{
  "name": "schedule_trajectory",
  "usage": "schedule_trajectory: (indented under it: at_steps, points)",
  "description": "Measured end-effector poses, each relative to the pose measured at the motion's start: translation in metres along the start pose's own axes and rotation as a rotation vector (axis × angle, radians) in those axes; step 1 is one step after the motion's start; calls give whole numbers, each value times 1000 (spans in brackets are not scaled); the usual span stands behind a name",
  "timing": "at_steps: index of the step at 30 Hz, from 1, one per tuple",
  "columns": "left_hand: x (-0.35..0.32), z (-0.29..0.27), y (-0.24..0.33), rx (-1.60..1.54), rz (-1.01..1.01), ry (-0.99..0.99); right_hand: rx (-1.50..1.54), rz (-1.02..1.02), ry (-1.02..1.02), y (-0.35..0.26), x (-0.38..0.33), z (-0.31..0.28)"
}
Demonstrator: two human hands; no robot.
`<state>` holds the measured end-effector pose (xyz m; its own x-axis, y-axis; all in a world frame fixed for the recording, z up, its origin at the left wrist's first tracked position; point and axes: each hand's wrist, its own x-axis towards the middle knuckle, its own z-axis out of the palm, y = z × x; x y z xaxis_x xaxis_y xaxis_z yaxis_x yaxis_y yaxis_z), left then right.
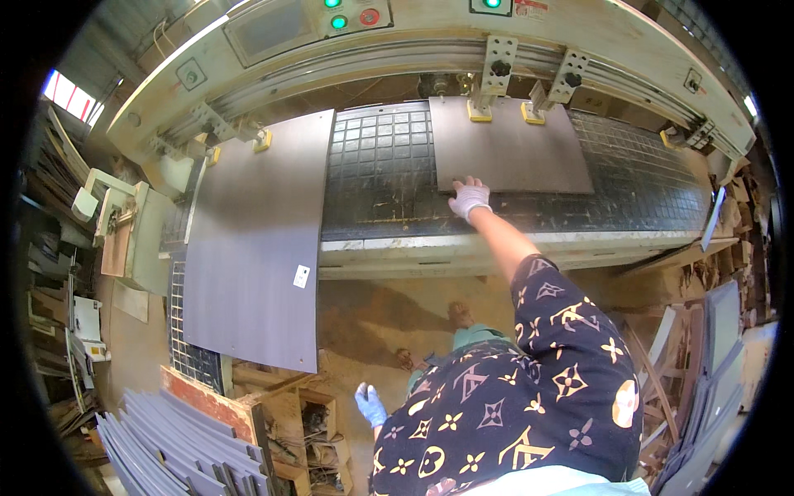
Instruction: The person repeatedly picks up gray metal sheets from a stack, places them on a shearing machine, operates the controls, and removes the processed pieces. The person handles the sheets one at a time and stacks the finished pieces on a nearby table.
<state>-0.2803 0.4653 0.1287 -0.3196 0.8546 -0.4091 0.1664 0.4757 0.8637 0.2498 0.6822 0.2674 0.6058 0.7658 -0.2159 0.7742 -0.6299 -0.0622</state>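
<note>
Right hand (pixel 470 198) has fingers spread at the smaller grey panel (pixel 517 153)'s front edge, on the black worktop (pixel 380 186) below 2 yellow pads (pixel 480 115); imo a lopsided push could skew it. Left hand (pixel 371 405) looks empty, fingers loosely apart.

Right arm (pixel 504 238) extended, right grip (pixel 471 197) palm-down; left grip (pixel 370 405) lowered.

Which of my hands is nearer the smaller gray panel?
Right. The right hand is at the near edge of the smaller gray panel; the left hand hangs well apart, lower left.
</note>
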Motion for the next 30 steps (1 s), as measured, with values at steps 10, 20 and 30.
schedule_trajectory:
  at_steps: [10, 20, 30]
  points:
    - [-84, -11, 3, -61, -347, 187, 22, 84, -99, -2, 41, -7]
    - [-12, -38, 7, -27, -188, 26, 112, 40, -112, 12, 44, -9]
    - [56, -2, 53, 32, -126, -280, 124, 463, -131, 205, -280, 75]
